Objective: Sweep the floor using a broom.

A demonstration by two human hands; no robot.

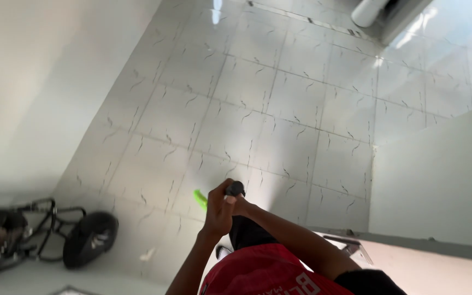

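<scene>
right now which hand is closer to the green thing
Left. The left hand wraps round the black handle, with the green thing right beside it. The right hand sits on the far side, mostly hidden behind the left.

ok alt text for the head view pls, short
Seen from above, a person's two hands grip the dark end of a handle with a bright green part below, over a white veined tile floor. A black wheeled frame lies at lower left.
</scene>
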